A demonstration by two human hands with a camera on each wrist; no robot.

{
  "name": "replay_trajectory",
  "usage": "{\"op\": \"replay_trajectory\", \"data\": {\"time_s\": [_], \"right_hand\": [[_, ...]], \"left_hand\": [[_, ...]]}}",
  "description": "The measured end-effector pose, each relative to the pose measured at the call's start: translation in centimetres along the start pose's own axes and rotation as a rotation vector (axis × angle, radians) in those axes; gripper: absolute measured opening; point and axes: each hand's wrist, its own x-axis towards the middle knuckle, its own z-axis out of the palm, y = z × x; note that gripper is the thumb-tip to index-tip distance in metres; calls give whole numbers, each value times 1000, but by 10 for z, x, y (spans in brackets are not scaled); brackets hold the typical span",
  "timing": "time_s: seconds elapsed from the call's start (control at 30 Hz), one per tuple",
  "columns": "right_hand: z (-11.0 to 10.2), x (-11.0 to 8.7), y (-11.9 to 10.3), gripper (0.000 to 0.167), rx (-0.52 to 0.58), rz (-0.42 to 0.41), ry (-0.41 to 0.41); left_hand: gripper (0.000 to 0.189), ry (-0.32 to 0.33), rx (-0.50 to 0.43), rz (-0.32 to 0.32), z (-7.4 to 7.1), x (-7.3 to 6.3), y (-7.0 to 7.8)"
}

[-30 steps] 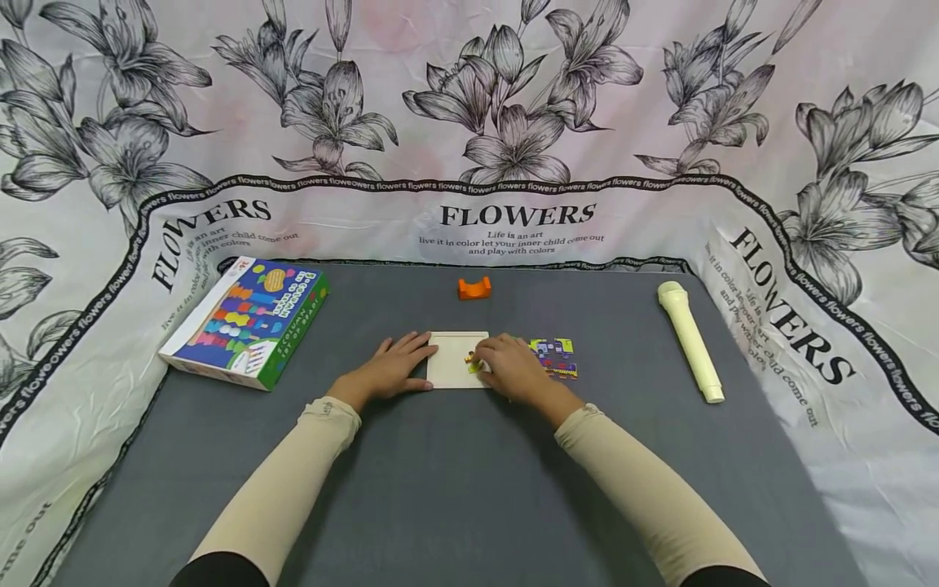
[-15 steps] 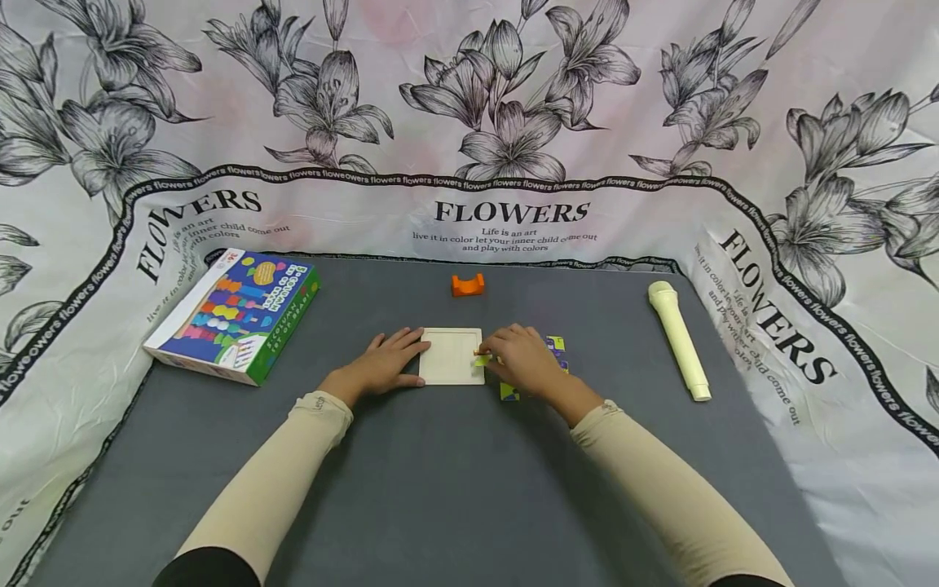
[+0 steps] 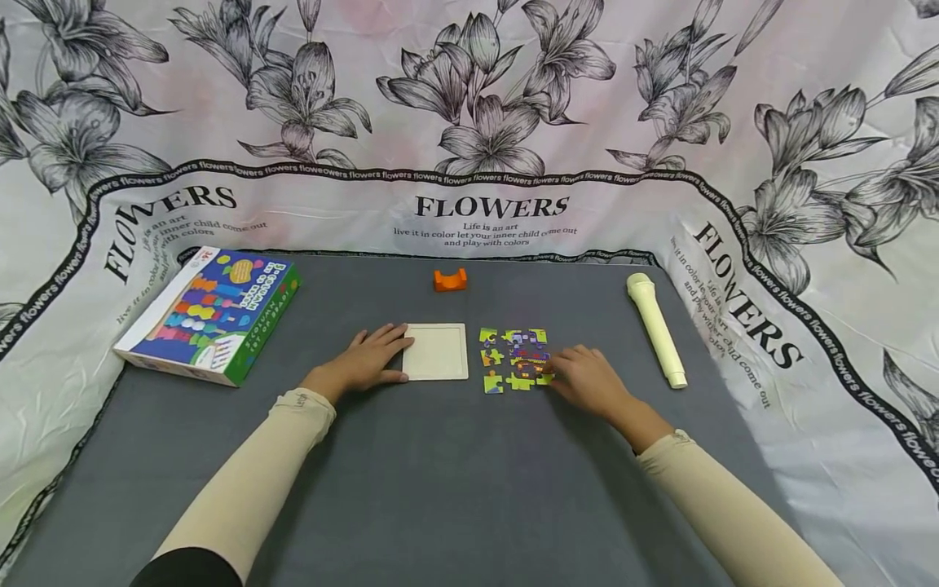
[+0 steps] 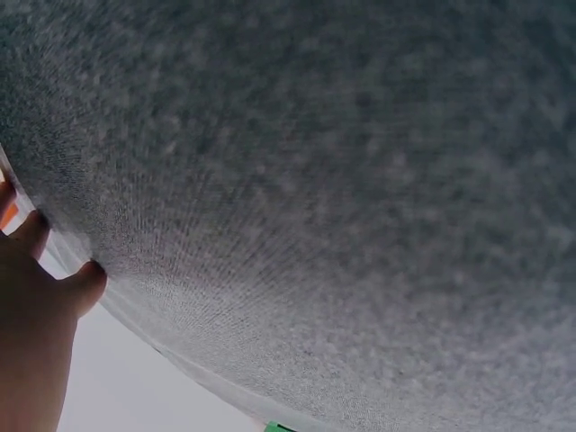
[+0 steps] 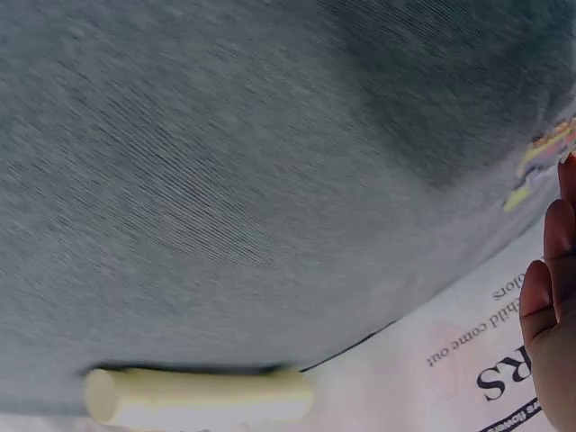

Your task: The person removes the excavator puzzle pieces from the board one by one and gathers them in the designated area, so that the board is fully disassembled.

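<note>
In the head view, a cream square puzzle tray with a raised rim lies bare on the grey tabletop. My left hand spreads its fingers flat along the tray's left edge, fingertips touching it. To the tray's right, several colourful jigsaw puzzle pieces lie in a loose square grouping, with green edges and a purple and orange picture. My right hand pinches a puzzle piece at the grouping's right side, its fingertips partly covering that piece. In the right wrist view the pieces show only at the far edge beside the fingertips.
A blue and green game box stands at the back left. At the back centre sits a small orange curved block. A pale yellow rod with a thicker end lies on the right. Floral cloth borders the table's back.
My right hand has carried a green and yellow puzzle piece off the tray and moved right to the grouping's side. The left hand stays at the tray. The head view has shifted slightly.
</note>
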Motion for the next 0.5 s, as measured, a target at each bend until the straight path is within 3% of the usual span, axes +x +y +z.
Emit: {"op": "replay_trajectory", "data": {"time_s": [0.27, 0.5], "right_hand": [[10, -4, 1, 17, 14, -24, -60], [11, -9, 2, 15, 7, -25, -48]], "left_hand": [[73, -18, -6, -13, 1, -2, -3], [74, -51, 1, -25, 3, 3, 3]]}}
